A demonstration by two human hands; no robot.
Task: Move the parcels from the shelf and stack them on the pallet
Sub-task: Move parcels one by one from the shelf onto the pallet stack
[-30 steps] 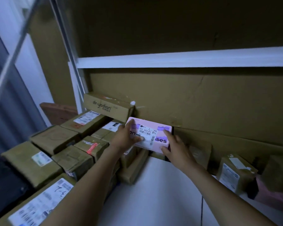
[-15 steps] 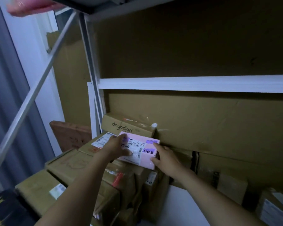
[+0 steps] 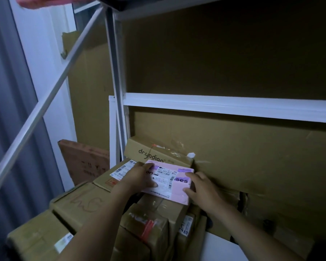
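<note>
A flat pink parcel (image 3: 174, 182) with a white shipping label lies on top of a stack of brown cardboard parcels (image 3: 158, 219). My left hand (image 3: 139, 178) grips its left end, thumb on the label. At the parcel's right end my right hand (image 3: 199, 187) holds the edge, fingers on top and thumb at the near corner. Just behind the pink parcel sits a brown box printed "dr.yadian" (image 3: 151, 153), partly hidden by it.
A white metal shelf frame (image 3: 224, 105) stands ahead, its levels backed with cardboard sheets. A diagonal brace (image 3: 45, 95) crosses the left. More labelled brown boxes (image 3: 79, 204) fill the lower left. A reddish board (image 3: 85, 161) leans against the wall.
Both hands carried the pink parcel left and back onto the stack beside the "dr.yadian" box. The view tilted upward, showing more of the shelf.
</note>
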